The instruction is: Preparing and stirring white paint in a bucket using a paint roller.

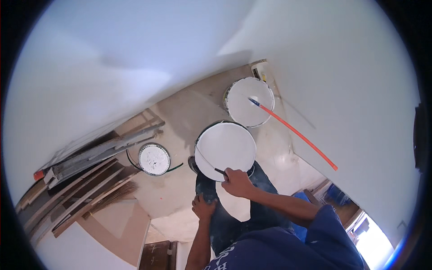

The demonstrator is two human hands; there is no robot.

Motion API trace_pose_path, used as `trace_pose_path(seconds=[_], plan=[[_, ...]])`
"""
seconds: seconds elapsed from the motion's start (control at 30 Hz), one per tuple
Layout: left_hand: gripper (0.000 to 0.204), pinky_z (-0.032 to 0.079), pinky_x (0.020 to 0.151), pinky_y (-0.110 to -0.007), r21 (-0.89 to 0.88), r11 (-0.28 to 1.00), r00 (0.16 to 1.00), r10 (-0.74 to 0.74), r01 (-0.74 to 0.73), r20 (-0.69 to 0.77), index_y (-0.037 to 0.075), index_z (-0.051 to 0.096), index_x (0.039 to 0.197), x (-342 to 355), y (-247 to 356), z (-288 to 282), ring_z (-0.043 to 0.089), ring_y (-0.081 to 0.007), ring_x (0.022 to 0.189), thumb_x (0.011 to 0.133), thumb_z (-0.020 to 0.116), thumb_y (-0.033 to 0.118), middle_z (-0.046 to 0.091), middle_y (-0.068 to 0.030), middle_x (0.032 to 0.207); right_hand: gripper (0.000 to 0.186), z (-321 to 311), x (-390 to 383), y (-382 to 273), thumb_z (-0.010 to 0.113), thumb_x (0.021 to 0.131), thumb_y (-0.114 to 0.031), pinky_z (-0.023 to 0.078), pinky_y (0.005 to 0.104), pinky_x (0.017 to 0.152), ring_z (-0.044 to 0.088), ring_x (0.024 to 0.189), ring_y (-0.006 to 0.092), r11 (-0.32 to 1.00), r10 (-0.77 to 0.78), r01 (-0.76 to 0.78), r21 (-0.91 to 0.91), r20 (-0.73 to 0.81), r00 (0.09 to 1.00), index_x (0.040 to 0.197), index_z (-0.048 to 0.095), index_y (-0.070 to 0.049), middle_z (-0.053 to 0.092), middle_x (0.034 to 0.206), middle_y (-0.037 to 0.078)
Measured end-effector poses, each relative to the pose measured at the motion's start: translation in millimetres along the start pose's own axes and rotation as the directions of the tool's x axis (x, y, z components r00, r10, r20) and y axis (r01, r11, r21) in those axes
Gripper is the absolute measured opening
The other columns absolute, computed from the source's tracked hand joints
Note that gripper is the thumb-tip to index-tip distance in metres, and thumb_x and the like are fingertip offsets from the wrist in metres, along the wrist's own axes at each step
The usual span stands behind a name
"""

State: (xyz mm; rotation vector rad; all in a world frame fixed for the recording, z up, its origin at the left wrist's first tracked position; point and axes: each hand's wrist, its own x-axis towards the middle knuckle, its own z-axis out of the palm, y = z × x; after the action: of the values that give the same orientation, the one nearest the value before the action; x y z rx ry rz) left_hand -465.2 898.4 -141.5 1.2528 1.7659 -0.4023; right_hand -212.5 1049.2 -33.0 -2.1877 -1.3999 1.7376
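Observation:
A large round bucket (225, 146) full of smooth white paint-like material is in front of my legs. My right hand (237, 182) is closed around the black grip of its thin wire handle (208, 161), at the bucket's near side. My left hand (204, 207) rests on my left leg near the knee, fingers spread and holding nothing. Beyond, slightly right, a second round bucket (243, 110) holds similar white material. A long orange pole (299, 134) with a dark blue end reaches over it from the right.
At the left, a smaller round white container or lid (154, 159) with a dark notched rim lies on the floor (177, 105). Long boards (85, 189) and grey bars (105, 149) are stacked beside the wall. A small white container (263, 72) stands by the far corner.

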Motion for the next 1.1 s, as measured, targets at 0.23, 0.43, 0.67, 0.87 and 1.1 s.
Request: trace_pose_path(seconds=[0.23, 0.43, 0.67, 0.87, 1.1], plan=[[0.109, 0.049, 0.1, -0.052, 0.109, 0.983, 0.988, -0.153, 0.149, 0.03, 0.013, 0.032, 0.152, 8, -10, -38, 0.05, -0.0436, 0.126, 0.063, 0.084, 0.047, 0.035, -0.0194, 0.151, 0.023, 54, 55, -27, 0.063, 0.077, -0.023, 0.053, 0.0522, 0.077, 0.068, 0.082, 0.0432, 0.998, 0.067, -0.066, 0.01, -0.034, 0.997, 0.089, 0.061, -0.003, 0.069, 0.081, 0.022], [0.106, 0.049, 0.1, -0.05, 0.142, 0.981, 0.991, -0.135, 0.134, -0.007, 0.016, 0.037, 0.151, 29, -15, -57, 0.05, -0.0404, 0.126, 0.061, 0.084, 0.046, 0.037, -0.0179, 0.151, 0.022, 102, 108, -37, 0.063, 0.077, -0.023, 0.052, 0.0516, 0.075, 0.067, 0.079, 0.0427, 0.997, 0.033, -0.023, 0.076, -0.131, 0.991, 0.086, 0.06, -0.003, 0.067, 0.077, 0.022], [0.102, 0.049, 0.101, -0.048, 0.174, 0.98, 0.995, -0.096, 0.094, 0.004, 0.017, 0.04, 0.149, 37, -24, -54, 0.05, -0.0397, 0.126, 0.062, 0.084, 0.046, 0.038, -0.0158, 0.151, 0.025, 154, 152, -40, 0.061, 0.077, -0.023, 0.053, 0.0521, 0.078, 0.068, 0.082, 0.0435, 0.978, 0.085, -0.064, 0.197, -0.101, 0.991, 0.089, 0.062, -0.002, 0.068, 0.081, 0.024], [0.101, 0.046, 0.105, -0.047, 0.237, 0.96, 0.981, -0.174, 0.15, 0.083, 0.016, 0.041, 0.148, 45, -7, -51, 0.049, -0.0356, 0.131, 0.061, 0.085, 0.046, 0.039, -0.0157, 0.15, 0.029, 191, 171, -33, 0.065, 0.077, -0.027, 0.053, 0.0529, 0.076, 0.067, 0.08, 0.044, 0.956, 0.116, -0.091, 0.278, -0.073, 0.991, 0.093, 0.061, -0.003, 0.068, 0.08, 0.024], [0.097, 0.046, 0.105, -0.049, 0.228, 0.967, 0.978, -0.153, 0.118, 0.143, 0.015, 0.043, 0.145, 60, 48, -18, 0.048, -0.0387, 0.132, 0.064, 0.085, 0.047, 0.04, -0.0194, 0.149, 0.068, 150, 154, -8, 0.073, 0.077, -0.049, 0.048, 0.0524, 0.093, 0.062, 0.113, 0.0358, 0.774, -0.608, 0.608, -0.174, 0.063, 0.792, 0.127, 0.06, -0.005, 0.064, 0.116, 0.022]])
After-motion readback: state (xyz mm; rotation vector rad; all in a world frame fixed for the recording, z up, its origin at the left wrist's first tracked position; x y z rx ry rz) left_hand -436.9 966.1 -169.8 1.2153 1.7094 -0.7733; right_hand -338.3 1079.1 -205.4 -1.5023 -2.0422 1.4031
